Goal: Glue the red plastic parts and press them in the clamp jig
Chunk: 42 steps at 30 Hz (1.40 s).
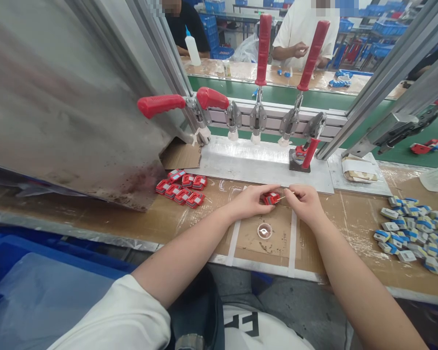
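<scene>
Between thumb and fingers, my left hand (254,200) holds a small red part (271,198) above the cardboard-covered bench. My right hand (303,201) pinches a thin pale stick (282,197), whose far end meets the red part. Just below the hands sits a small round cup (264,231) on a taped cardboard sheet (253,244). Several similar red parts (182,189) lie grouped to the left. On the right is a spread of grey, blue and yellow parts (410,226).
Red-handled toggle clamps (257,116) stand on a metal frame behind my hands, with one lowered onto a dark block (299,167). A folded cloth-like bundle (359,169) rests at right. Two people sit across the green conveyor (237,91). A blue crate (7,243) is lower left.
</scene>
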{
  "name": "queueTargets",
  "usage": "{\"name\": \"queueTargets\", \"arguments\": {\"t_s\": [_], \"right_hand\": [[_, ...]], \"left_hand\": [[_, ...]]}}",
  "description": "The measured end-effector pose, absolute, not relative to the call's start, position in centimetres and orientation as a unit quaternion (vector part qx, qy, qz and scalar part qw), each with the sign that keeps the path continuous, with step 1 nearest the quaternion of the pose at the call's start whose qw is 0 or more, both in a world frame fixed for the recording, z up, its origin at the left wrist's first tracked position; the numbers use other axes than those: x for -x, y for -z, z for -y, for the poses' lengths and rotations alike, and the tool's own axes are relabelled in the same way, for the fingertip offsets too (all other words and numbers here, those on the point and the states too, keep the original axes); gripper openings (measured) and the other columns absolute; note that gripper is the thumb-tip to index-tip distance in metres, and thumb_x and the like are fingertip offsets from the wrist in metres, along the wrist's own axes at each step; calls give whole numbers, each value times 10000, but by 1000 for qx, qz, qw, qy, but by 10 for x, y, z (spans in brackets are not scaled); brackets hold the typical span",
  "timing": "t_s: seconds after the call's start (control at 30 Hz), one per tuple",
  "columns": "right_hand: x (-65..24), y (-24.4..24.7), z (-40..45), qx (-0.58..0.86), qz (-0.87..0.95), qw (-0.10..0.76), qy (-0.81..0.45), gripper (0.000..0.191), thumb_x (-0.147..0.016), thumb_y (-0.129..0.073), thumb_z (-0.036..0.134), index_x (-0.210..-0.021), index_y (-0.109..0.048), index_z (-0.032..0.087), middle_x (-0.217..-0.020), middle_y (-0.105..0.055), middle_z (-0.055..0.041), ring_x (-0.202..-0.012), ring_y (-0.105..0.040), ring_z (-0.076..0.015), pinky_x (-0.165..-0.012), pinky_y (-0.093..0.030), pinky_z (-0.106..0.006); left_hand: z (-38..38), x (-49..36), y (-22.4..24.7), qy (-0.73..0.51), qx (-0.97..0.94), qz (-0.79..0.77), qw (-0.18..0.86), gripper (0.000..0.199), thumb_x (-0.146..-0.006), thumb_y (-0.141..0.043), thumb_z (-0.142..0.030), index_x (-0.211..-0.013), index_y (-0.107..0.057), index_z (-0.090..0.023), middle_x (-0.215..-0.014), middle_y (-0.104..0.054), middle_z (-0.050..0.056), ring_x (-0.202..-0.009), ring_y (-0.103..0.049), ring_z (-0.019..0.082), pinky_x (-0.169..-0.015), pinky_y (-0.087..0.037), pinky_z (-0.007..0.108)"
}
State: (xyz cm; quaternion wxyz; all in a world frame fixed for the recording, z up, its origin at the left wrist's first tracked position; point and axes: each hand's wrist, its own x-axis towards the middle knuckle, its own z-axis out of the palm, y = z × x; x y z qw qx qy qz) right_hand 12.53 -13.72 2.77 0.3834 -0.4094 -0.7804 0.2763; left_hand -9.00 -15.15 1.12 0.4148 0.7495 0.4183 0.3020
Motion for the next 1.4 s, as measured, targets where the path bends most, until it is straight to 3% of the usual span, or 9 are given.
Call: {"name": "queueTargets", "arguments": {"t_s": [0.17, 0.33, 0.57, 0.7, 0.83, 0.93, 1.13, 1.23, 1.4], "right_hand": [[-125, -25, 136, 431, 785, 401, -194, 452, -970, -505, 286, -599, -256, 218, -568, -282, 52, -537, -301, -104, -554, -230, -281], [-122, -33, 142, 324, 804, 424, -262, 467, -1037, -479, 302, -610, -313, 214, -586, -330, 50, -539, -334, -106, -563, -268, -270], [-110, -42, 166, 179, 928, 198, -261, 504, -1064, -476, 385, -602, -501, 187, -602, -547, 10, -584, -478, -121, -594, -302, -268], [-106, -56, 172, 271, 950, 68, -143, 497, -1033, -534, 542, -738, -681, 171, -774, -702, -46, -693, -591, -161, -592, -282, -279], [-165, -75, 170, 547, 827, 96, -81, 458, -1075, -434, 539, -993, -741, 208, -947, -729, -54, -832, -652, -181, -671, -360, -272], [-247, -82, 165, 735, 676, 44, 15, 412, -1060, -473, 498, -996, -761, 210, -1032, -693, -88, -873, -658, -206, -703, -393, -285], [-358, -73, 155, 714, 684, -125, 85, 185, -910, -674, 267, -1025, -747, 141, -1141, -641, -172, -1052, -636, -294, -875, -450, -339], [-359, -62, 149, 682, 725, -54, 73, 158, -892, -662, 265, -973, -718, 142, -1118, -666, -184, -1066, -632, -320, -908, -468, -383], [-288, -48, 147, 608, 747, 225, -148, 319, -928, -614, 456, -1079, -664, 180, -925, -714, -95, -820, -667, -244, -752, -527, -350]], "left_hand": [[151, 90, -12, -304, -742, -418, 428, 625, -819, -725, -218, -1432, -604, -232, -1341, -716, 42, -1214, -679, 237, -1075, -508, 340], [148, 90, -6, -319, -707, -412, 478, 645, -819, -754, -247, -1442, -591, -211, -1306, -727, 78, -1142, -706, 245, -1026, -546, 376], [146, 88, -6, -368, -654, -390, 534, 662, -839, -780, -362, -1449, -570, -213, -1369, -681, 116, -1195, -683, 277, -1057, -550, 437], [143, 88, -8, -391, -638, -418, 515, 670, -801, -815, -425, -1395, -585, -218, -1332, -684, 105, -1177, -678, 281, -1055, -549, 454], [139, 89, -9, -424, -607, -423, 522, 729, -737, -869, -435, -1359, -564, -208, -1262, -694, 110, -1119, -694, 270, -1024, -563, 450], [138, 89, -7, -424, -600, -417, 535, 753, -715, -888, -422, -1357, -545, -229, -1183, -698, 89, -972, -715, 231, -921, -598, 422], [141, 85, -6, -469, -600, -389, 519, 693, -680, -906, -375, -1280, -593, -222, -1079, -669, 59, -961, -691, 213, -918, -586, 399], [144, 85, -7, -487, -601, -378, 509, 672, -667, -914, -360, -1247, -610, -213, -1129, -666, 76, -999, -678, 215, -940, -572, 394], [144, 89, -7, -493, -606, -376, 498, 694, -665, -927, -378, -1260, -609, -213, -1185, -654, 90, -1032, -660, 211, -959, -555, 381]]}}
